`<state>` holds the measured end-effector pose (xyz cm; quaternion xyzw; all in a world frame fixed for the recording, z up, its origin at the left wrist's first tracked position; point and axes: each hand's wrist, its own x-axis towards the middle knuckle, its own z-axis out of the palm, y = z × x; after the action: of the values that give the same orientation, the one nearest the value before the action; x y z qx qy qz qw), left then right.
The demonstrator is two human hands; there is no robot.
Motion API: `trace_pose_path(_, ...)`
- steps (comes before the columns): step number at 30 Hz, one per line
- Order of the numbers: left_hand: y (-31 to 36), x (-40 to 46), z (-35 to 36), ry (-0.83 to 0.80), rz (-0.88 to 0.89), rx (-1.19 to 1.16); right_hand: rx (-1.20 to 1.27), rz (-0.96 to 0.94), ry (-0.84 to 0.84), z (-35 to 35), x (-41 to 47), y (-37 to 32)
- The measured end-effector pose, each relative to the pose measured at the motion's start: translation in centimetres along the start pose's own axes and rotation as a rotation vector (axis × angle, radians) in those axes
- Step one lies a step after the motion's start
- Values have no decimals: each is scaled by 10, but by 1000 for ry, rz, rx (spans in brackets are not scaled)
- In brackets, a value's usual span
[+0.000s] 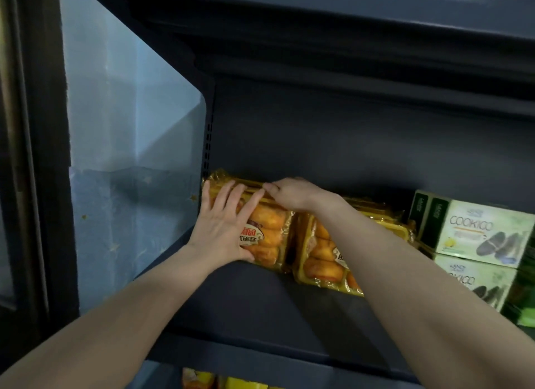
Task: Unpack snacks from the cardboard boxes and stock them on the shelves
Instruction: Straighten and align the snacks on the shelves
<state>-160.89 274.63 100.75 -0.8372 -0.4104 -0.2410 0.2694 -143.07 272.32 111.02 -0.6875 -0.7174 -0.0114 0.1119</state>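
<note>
On the dark shelf [246, 296], at its far left corner, a stack of yellow cake packs [269, 232] is sitting against the back panel. From the head camera, the left hand [223, 226] is lying flat on the front face of the stack, its fingers straight and spread, pressing against the wrapper. The right hand [292, 193] is resting on the top far edge of the same stack, its fingers curling over the wrapper's upper rim. Just right of it a second pile of yellow packs [321, 261] is leaning, partly hidden under the right forearm. Further right, green cookie boxes [480, 235] are standing stacked. A clear side panel [130, 128] is closing the shelf's left end. Below, near the bottom edge, more yellow packets [202, 380] are showing.
</note>
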Motion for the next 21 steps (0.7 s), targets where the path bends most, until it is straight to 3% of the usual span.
trace_pose_path(3, -2, -4, -3, 27, 30, 19, 7, -43, 327, 1, -24, 19)
trace_pose_path(6, -8, -12, -5, 59, 12, -15, -226, -91, 722, 17, -64, 55)
trace_pose_path(8, -7, -15, -5, 23, -52, -47, -387, -113, 844, 34, -93, 80)
trace_pose_path(15, 6, -9, 10, -13, -100, -96, -686, -226, 586, 72, -133, 133)
trace_pose_path(21, 11, 0, 12, -6, -115, 2, -769, -237, 583, 71, -114, 129)
